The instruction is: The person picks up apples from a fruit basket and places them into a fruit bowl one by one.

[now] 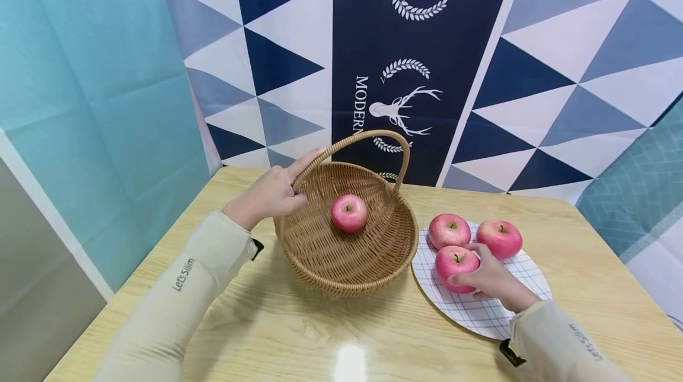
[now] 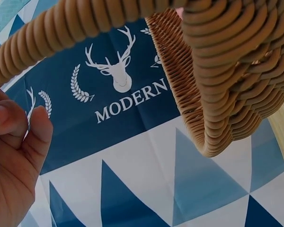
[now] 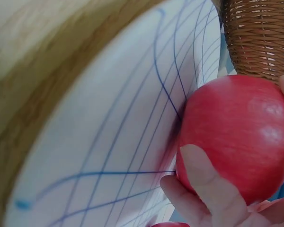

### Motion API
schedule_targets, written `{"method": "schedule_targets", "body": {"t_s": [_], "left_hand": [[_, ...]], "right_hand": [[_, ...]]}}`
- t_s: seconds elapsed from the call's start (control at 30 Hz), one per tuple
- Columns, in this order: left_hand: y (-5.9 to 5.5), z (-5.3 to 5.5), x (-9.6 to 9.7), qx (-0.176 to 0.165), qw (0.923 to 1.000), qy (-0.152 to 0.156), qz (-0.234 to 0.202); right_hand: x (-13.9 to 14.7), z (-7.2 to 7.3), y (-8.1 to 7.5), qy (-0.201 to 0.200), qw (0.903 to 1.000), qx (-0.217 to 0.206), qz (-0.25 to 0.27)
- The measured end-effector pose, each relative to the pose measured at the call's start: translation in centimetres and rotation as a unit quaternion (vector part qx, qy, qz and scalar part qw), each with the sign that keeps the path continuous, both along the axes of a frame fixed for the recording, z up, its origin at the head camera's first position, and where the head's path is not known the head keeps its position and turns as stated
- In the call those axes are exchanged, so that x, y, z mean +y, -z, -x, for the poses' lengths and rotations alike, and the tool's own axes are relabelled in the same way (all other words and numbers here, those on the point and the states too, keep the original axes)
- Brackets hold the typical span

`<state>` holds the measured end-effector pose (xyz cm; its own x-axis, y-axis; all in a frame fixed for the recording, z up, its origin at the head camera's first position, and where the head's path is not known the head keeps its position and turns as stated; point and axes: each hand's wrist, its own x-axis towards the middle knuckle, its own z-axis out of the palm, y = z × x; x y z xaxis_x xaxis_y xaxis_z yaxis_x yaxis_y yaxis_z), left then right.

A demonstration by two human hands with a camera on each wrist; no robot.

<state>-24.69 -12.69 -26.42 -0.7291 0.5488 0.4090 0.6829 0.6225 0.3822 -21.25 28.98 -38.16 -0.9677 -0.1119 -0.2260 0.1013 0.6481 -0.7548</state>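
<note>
A wicker basket (image 1: pixel 320 266) stands on the table with its arched handle (image 1: pixel 363 136) up and one red apple (image 1: pixel 349 213) inside. My left hand (image 1: pixel 273 191) holds the left side of that handle, one finger stretched along it. In the left wrist view the hand (image 2: pixel 14 156) shows at the left edge, just under the handle (image 2: pixel 75 26). My right hand (image 1: pixel 496 276) grips the nearest apple (image 1: pixel 453 263) on a round plate (image 1: pixel 501 317) with a blue grid pattern. In the right wrist view, fingers and thumb span this apple (image 3: pixel 236 137) beside the plate's surface.
Two more apples, one at the back left (image 1: pixel 449 230) and one at the back right (image 1: pixel 500 238), sit on the plate. The basket is close to the plate's left edge. A patterned cloth (image 1: pixel 288 32) hangs behind the wooden table (image 1: pixel 299 346).
</note>
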Motion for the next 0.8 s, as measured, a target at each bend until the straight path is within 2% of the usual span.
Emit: {"method": "schedule_targets", "body": {"t_s": [0.23,0.5,0.8], "left_hand": [[-0.1,0.0,0.0,-0.007,0.9999,-0.011,-0.006],[0.1,0.1,-0.1,-0.022,0.9995,-0.02,0.0],[0.3,0.2,0.2,-0.014,0.9997,-0.02,0.006]], "right_hand": [[0.2,0.1,-0.1,-0.011,0.9998,0.01,-0.012],[0.6,0.0,-0.1,0.002,0.9994,-0.007,-0.035],[1.3,-0.4,0.4,-0.029,0.9985,0.026,-0.039]]}}
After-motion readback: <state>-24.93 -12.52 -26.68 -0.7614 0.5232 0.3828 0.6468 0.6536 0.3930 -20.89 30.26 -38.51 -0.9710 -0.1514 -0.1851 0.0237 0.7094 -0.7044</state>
